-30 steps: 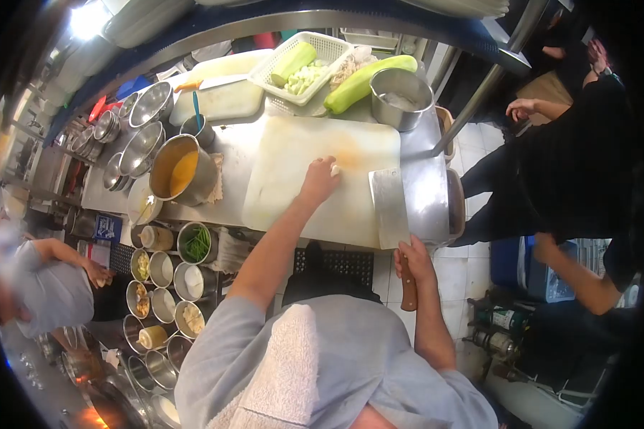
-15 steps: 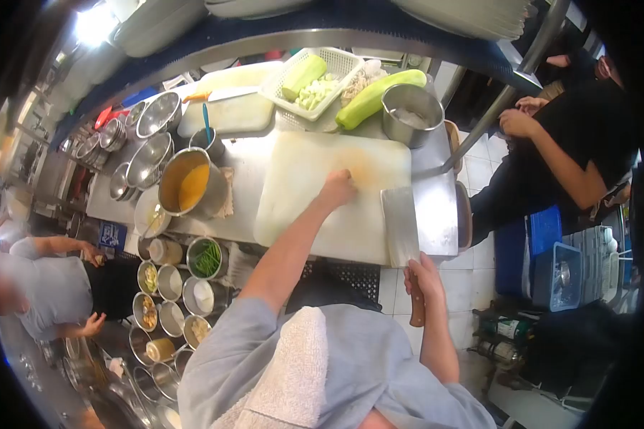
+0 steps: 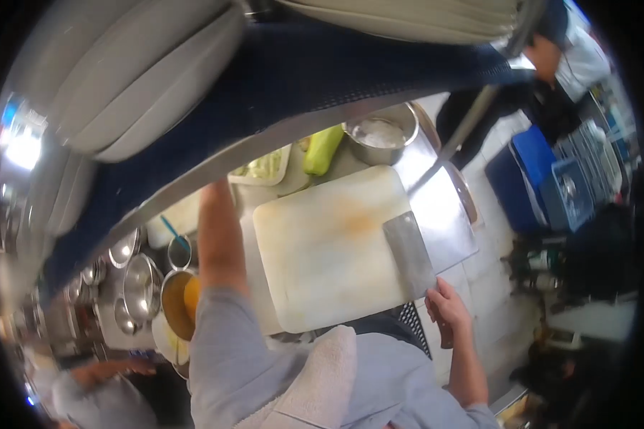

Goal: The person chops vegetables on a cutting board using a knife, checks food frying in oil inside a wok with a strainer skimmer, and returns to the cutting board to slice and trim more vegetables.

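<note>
My right hand [image 3: 447, 307] is closed round the wooden handle of a cleaver [image 3: 410, 254]. The wide blade rests on the right part of a stained white cutting board [image 3: 329, 247], reaching over its edge. My left forearm [image 3: 220, 236] stretches away past the board's left side, and the hand itself is hidden behind the shelf edge. Near it lie a white basket [image 3: 286, 168] of cut pale green pieces and part of a second board [image 3: 175, 218]. Behind the main board sit a long green gourd [image 3: 323, 151] and a metal pot [image 3: 383, 136] with pale contents.
A shelf [image 3: 265, 136] with stacked plates [image 3: 150, 71] hangs low across the view. Metal bowls [image 3: 142, 286] and a pot of orange liquid [image 3: 179, 304] stand left. Other people are at lower left and upper right. Blue bins [image 3: 522, 179] stand right.
My left hand has left the board, reaching forward and left under the shelf. The view has tilted, so the shelf covers more. My right hand still holds the cleaver at the board's right edge.
</note>
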### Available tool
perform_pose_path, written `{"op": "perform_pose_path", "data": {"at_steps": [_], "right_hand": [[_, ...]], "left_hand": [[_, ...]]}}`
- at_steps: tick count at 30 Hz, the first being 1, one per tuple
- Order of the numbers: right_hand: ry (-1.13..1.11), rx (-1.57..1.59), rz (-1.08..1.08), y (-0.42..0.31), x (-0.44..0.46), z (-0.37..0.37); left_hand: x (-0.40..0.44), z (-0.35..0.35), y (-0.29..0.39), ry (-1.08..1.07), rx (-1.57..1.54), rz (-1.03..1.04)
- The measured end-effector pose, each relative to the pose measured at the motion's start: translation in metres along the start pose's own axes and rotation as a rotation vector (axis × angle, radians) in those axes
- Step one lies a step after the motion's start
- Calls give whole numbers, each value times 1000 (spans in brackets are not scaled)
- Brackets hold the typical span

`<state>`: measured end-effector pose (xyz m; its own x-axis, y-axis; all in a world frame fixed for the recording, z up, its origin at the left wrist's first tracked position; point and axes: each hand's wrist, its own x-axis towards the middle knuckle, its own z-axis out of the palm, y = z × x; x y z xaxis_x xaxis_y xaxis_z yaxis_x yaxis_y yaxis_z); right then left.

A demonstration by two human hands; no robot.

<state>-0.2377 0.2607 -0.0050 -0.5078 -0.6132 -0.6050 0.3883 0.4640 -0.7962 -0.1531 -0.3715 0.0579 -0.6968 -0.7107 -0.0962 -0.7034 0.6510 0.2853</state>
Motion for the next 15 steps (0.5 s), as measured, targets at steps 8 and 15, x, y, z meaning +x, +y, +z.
{"op": "perform_pose_path", "data": {"at_steps": [8,15], "right_hand": [[125,-101,-45,-2,-11,20],[119,-149,41,-20,-19,24]], "left_hand": [[78,34,-17,180,-71,-103],[94,32,-30,306,-444,-77]]}}
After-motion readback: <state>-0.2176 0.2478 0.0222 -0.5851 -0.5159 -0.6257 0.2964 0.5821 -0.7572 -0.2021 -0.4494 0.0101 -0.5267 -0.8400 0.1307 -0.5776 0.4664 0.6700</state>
